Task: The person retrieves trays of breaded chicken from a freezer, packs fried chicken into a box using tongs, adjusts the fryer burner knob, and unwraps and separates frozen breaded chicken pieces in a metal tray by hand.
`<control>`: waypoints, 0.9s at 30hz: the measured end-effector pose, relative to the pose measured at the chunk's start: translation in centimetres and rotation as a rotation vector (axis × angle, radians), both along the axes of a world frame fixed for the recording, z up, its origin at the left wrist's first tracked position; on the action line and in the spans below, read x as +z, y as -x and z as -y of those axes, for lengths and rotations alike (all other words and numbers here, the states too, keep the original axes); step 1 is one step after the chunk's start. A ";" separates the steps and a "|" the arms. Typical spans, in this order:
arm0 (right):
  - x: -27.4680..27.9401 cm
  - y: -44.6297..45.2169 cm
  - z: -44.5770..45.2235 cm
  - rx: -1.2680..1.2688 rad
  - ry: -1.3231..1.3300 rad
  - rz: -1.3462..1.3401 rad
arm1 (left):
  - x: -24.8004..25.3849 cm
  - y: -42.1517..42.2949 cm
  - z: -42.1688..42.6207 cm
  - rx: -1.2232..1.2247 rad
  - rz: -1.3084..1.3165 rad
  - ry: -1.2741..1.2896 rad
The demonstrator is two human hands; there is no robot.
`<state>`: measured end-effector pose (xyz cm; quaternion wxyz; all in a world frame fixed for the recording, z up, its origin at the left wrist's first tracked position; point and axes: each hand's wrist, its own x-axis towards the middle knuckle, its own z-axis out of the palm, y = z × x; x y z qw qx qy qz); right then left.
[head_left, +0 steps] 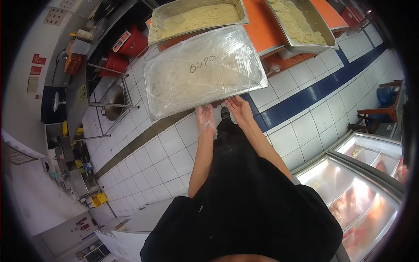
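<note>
A large metal tray covered in clear plastic wrap (205, 72), marked "60PCS" in dark writing, is in front of me at the edge of the orange table. My left hand (206, 118), in a clear plastic glove, grips its near edge with fingertips tucked under the rim. Close beside it, my bare right hand (238, 109) holds the same edge, its fingers partly hidden beneath the tray. Just beyond lies an open metal tray of pale yellow crumbs (198, 18). To the right stands another deep tray of crumbs (299, 22).
The orange table (262, 30) carries the crumb trays. At left are a metal table (80, 109), red containers (131, 43) and a wok (114, 102). A lit glass-topped freezer (349, 196) stands at lower right. White floor tiles (172, 144) surround my feet.
</note>
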<state>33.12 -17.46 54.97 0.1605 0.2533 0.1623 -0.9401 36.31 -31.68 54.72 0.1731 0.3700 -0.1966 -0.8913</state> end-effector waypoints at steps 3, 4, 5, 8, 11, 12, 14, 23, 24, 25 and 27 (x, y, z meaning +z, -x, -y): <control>0.1 -0.2 0.4 -0.013 -0.035 -0.055 | -0.5 -0.1 -0.1 -0.037 -0.008 0.077; -0.1 -0.3 0.6 -0.014 -0.032 -0.049 | -0.7 -0.4 -0.1 -0.038 -0.003 0.080; -0.4 -0.1 0.8 -0.010 -0.076 -0.087 | -0.9 -0.3 -0.1 -0.063 -0.052 0.113; -0.6 -0.6 1.7 -0.025 -0.212 -0.117 | 0.0 -0.1 -0.5 -0.077 -0.036 0.162; -0.7 0.0 2.4 -0.053 -0.380 -0.122 | -0.4 0.6 -0.2 -0.079 -0.023 0.157; -0.8 -0.3 2.8 -0.057 -0.446 -0.131 | -0.9 0.1 0.0 -0.089 -0.066 0.143; -0.4 -0.4 3.0 -0.099 -0.473 -0.127 | -0.8 0.1 0.2 -0.093 -0.062 0.170; 0.9 -1.4 4.7 -0.109 -0.406 -0.113 | -0.2 -0.1 0.4 -0.193 -0.083 0.340; 1.0 -1.7 5.0 -0.118 -0.354 -0.093 | -1.1 -0.3 0.6 -0.202 -0.087 0.356; 1.0 -1.7 5.2 -0.125 -0.304 -0.077 | -0.4 -0.3 0.5 -0.202 -0.098 0.345; 0.9 -1.4 5.4 -0.139 -0.268 -0.062 | 0.8 0.2 0.4 -0.152 -0.027 0.220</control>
